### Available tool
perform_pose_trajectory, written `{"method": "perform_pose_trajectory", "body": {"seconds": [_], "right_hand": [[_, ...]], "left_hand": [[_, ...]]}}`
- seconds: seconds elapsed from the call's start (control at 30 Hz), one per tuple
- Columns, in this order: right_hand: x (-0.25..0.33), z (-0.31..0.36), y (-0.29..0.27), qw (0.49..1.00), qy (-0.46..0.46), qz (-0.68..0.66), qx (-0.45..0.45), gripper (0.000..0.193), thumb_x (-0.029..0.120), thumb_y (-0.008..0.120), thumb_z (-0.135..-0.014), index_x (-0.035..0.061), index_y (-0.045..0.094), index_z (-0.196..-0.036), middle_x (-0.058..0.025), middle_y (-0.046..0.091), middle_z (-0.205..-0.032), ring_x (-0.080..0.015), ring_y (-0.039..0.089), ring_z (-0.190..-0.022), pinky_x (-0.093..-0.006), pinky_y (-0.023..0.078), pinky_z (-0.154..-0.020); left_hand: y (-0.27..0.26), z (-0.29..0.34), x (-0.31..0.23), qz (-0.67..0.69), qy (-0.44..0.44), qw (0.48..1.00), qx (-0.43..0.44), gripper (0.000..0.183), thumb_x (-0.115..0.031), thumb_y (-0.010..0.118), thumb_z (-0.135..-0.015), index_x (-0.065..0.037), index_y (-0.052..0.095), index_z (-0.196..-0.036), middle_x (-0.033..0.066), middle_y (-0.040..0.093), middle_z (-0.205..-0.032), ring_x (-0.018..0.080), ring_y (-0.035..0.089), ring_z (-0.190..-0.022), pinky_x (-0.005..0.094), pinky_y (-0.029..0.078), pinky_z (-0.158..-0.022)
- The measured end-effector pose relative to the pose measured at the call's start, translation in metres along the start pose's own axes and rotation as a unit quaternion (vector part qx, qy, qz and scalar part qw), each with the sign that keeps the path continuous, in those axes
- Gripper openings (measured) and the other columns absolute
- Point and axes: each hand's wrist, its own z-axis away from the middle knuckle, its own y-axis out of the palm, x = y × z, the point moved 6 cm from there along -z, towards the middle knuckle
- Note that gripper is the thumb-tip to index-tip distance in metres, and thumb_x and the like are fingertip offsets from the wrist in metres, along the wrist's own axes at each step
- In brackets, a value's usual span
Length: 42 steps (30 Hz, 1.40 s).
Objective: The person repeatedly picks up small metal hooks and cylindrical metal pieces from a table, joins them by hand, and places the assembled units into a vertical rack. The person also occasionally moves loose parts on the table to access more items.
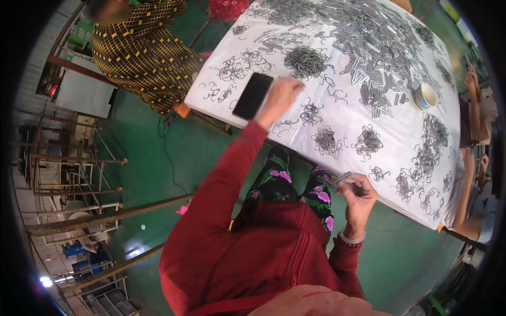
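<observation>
My left hand (283, 99) is stretched over the white-covered table, beside a black smartphone (253, 96) and just short of a dense heap of bent wire hooks (305, 62). Motion blurs its fingers, so I cannot make out whether they hold anything. Close to my lap, past the table's near edge, my right hand (358, 199) pinches a small grey metal strip (343, 178) between thumb and fingers. Smaller clusters of hooks (326, 141) lie along the near side of the table.
A large spread of flat metal strips (377, 58) covers the far middle of the table (369, 168). Among them stands a paper cup (424, 97). A person in yellow-and-black checked clothing (147, 58) sits at the left; other people's arms (466, 179) show at the right edge.
</observation>
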Motion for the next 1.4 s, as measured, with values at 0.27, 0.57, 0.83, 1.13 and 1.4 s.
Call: {"method": "perform_pose_trajectory", "body": {"seconds": [0.27,0.57,0.83,1.13,1.4], "right_hand": [[0.008,0.002,-0.011,1.000,0.000,0.013,-0.013,0.020,-0.016,0.064,-0.074,-0.0062,0.060,-0.090,-0.0068,0.063,-0.080,-0.0105,0.061,-0.067,-0.0218,0.050,-0.060],[0.011,0.017,-0.002,1.000,-0.027,0.008,-0.004,0.018,-0.016,0.062,-0.075,-0.0061,0.061,-0.090,-0.0067,0.063,-0.081,-0.0091,0.059,-0.067,-0.0210,0.049,-0.061],[0.015,0.036,0.009,0.999,-0.035,0.020,-0.009,0.021,-0.016,0.063,-0.074,-0.0056,0.061,-0.091,-0.0068,0.063,-0.081,-0.0108,0.061,-0.068,-0.0220,0.051,-0.060],[0.014,0.046,0.014,0.999,-0.044,0.020,-0.001,0.020,-0.015,0.064,-0.075,-0.0047,0.062,-0.091,-0.0062,0.063,-0.081,-0.0100,0.061,-0.068,-0.0215,0.050,-0.060],[0.004,0.047,0.013,0.998,-0.043,0.013,-0.031,0.018,-0.012,0.063,-0.077,-0.0048,0.063,-0.093,-0.0055,0.064,-0.086,-0.0088,0.060,-0.072,-0.0207,0.050,-0.062]], "left_hand": [[0.027,-0.041,0.023,-0.203,0.068,0.973,0.082,0.014,-0.012,0.060,-0.081,-0.005,0.066,-0.090,0.0149,0.060,-0.089,0.0329,0.056,-0.091,0.0431,0.046,-0.078],[-0.002,-0.005,-0.005,0.062,-0.014,0.998,0.004,0.013,-0.006,0.056,-0.083,0.000,0.062,-0.093,0.0228,0.064,-0.087,0.0388,0.061,-0.084,0.0440,0.047,-0.074],[0.006,-0.009,-0.008,0.057,0.002,0.996,-0.061,0.012,-0.009,0.058,-0.083,0.000,0.062,-0.089,0.0229,0.063,-0.084,0.0400,0.060,-0.081,0.0472,0.047,-0.070],[0.003,-0.014,0.002,-0.077,-0.006,0.997,0.014,0.017,-0.019,0.066,-0.080,-0.005,0.067,-0.090,0.0191,0.066,-0.086,0.0347,0.063,-0.078,0.0410,0.050,-0.070],[-0.053,0.112,-0.164,0.519,-0.116,0.807,0.255,0.007,-0.005,0.064,-0.083,0.000,0.064,-0.087,0.0046,0.063,-0.086,0.0101,0.057,-0.078,0.0259,0.047,-0.072]]}}
